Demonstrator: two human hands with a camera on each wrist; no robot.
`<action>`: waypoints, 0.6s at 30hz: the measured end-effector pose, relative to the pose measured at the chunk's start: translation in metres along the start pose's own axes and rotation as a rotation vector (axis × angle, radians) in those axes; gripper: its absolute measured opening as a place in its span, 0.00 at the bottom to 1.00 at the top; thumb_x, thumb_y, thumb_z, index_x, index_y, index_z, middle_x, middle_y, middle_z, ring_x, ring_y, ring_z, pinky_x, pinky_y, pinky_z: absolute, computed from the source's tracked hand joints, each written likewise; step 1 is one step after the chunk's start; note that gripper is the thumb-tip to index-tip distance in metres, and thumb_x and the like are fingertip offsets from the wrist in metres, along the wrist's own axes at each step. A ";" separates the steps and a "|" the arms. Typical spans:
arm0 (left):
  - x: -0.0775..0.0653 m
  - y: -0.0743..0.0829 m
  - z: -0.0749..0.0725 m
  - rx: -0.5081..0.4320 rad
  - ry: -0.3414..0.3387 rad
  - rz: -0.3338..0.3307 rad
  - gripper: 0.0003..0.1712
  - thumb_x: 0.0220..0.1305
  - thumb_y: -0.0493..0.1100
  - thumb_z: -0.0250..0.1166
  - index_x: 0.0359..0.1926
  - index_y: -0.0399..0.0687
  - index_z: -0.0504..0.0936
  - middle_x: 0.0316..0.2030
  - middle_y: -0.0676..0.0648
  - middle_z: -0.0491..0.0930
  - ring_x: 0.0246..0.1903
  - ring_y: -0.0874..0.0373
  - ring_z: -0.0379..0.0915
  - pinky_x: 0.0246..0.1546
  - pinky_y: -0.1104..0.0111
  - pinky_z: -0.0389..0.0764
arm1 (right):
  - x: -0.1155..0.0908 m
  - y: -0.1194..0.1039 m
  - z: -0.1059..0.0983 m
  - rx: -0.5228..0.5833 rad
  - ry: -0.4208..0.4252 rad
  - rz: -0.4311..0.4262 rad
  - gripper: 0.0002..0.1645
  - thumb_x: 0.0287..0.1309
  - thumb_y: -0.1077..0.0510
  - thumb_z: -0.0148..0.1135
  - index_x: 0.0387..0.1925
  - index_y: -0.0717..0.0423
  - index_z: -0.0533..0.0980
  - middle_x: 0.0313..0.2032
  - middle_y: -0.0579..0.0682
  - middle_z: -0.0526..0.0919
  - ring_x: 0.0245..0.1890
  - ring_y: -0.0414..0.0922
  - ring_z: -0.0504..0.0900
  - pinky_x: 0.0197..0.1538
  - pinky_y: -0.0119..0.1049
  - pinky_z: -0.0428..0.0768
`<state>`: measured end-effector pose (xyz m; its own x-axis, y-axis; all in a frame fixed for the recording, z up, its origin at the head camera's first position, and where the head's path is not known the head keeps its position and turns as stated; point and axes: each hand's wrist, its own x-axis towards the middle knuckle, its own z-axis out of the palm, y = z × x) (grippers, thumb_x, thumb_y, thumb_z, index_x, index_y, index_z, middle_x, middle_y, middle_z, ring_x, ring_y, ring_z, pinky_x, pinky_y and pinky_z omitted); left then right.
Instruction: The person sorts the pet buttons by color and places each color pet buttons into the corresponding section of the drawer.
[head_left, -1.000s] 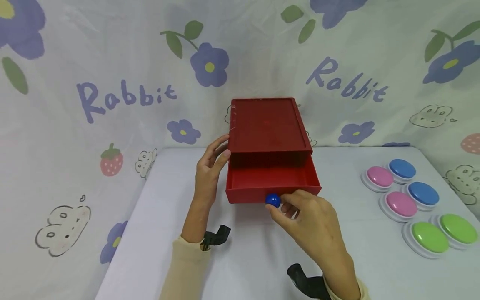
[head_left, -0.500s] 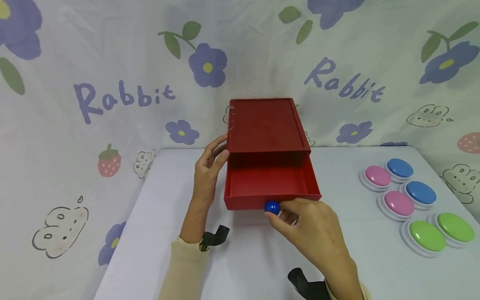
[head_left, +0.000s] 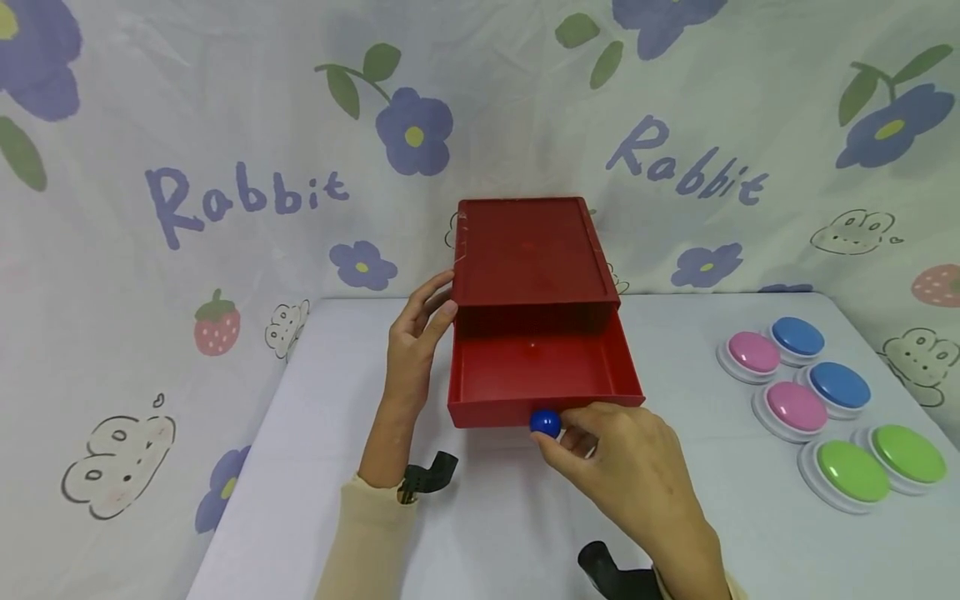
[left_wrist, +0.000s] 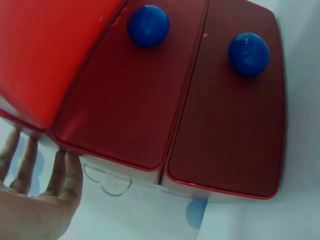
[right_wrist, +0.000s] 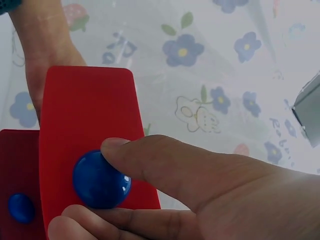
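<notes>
A red drawer cabinet (head_left: 528, 250) stands at the back of the table, its top drawer (head_left: 536, 367) pulled out and bare inside. My right hand (head_left: 630, 467) pinches the round blue knob (head_left: 545, 423) on that drawer's front between thumb and fingers, as the right wrist view also shows. Against the cabinet's left side rests my left hand (head_left: 414, 350), thumb and fingers extended. In the left wrist view, two closed drawers, a middle one (left_wrist: 125, 95) and a bottom one (left_wrist: 225, 135), each carry a blue knob. The left fingertips touch the cabinet's side there.
On the table's right lie several round push buttons in white bases: pink (head_left: 797, 406), blue (head_left: 840, 385) and green (head_left: 853, 471). A patterned cloth (head_left: 247, 100) hangs behind the cabinet. White covering (head_left: 480, 533) spreads over the table.
The top drawer has slid farther out toward me, with my right hand moving along on its knob. My left hand has stayed at the cabinet's side.
</notes>
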<state>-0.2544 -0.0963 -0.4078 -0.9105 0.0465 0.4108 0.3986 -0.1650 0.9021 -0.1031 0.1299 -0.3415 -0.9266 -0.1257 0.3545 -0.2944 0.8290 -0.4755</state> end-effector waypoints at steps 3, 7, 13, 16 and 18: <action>0.000 0.001 0.000 -0.001 -0.002 -0.002 0.26 0.71 0.47 0.61 0.68 0.55 0.74 0.66 0.49 0.71 0.66 0.51 0.65 0.66 0.54 0.69 | -0.001 -0.001 -0.001 -0.011 -0.008 -0.001 0.11 0.42 0.51 0.83 0.24 0.44 0.84 0.19 0.31 0.77 0.22 0.31 0.74 0.28 0.31 0.77; 0.000 0.003 0.000 -0.005 0.000 0.003 0.26 0.71 0.47 0.61 0.68 0.54 0.74 0.66 0.48 0.71 0.66 0.50 0.65 0.65 0.54 0.69 | -0.003 -0.004 -0.002 -0.022 -0.020 0.005 0.12 0.41 0.51 0.83 0.24 0.45 0.84 0.19 0.33 0.77 0.22 0.32 0.74 0.28 0.31 0.77; 0.000 0.002 0.000 -0.011 -0.008 0.007 0.27 0.71 0.47 0.62 0.69 0.53 0.74 0.66 0.48 0.71 0.66 0.50 0.65 0.66 0.55 0.69 | -0.005 -0.007 -0.005 -0.025 -0.048 0.045 0.12 0.39 0.51 0.84 0.24 0.45 0.85 0.18 0.33 0.76 0.21 0.33 0.74 0.29 0.32 0.79; 0.000 0.002 0.000 -0.013 -0.009 0.004 0.27 0.70 0.47 0.62 0.69 0.53 0.73 0.66 0.48 0.71 0.66 0.50 0.65 0.65 0.54 0.69 | -0.006 -0.007 -0.006 -0.031 -0.062 0.045 0.12 0.40 0.51 0.84 0.24 0.44 0.85 0.18 0.33 0.76 0.21 0.33 0.74 0.29 0.32 0.79; 0.000 0.002 0.000 -0.011 -0.008 0.002 0.27 0.70 0.47 0.62 0.69 0.53 0.73 0.66 0.48 0.71 0.66 0.50 0.65 0.65 0.54 0.69 | -0.006 -0.007 -0.007 -0.037 -0.067 0.040 0.12 0.39 0.50 0.84 0.25 0.43 0.85 0.18 0.32 0.76 0.21 0.32 0.74 0.29 0.32 0.80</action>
<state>-0.2536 -0.0961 -0.4064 -0.9087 0.0544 0.4140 0.3994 -0.1761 0.8997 -0.0935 0.1284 -0.3349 -0.9513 -0.1277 0.2806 -0.2495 0.8535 -0.4574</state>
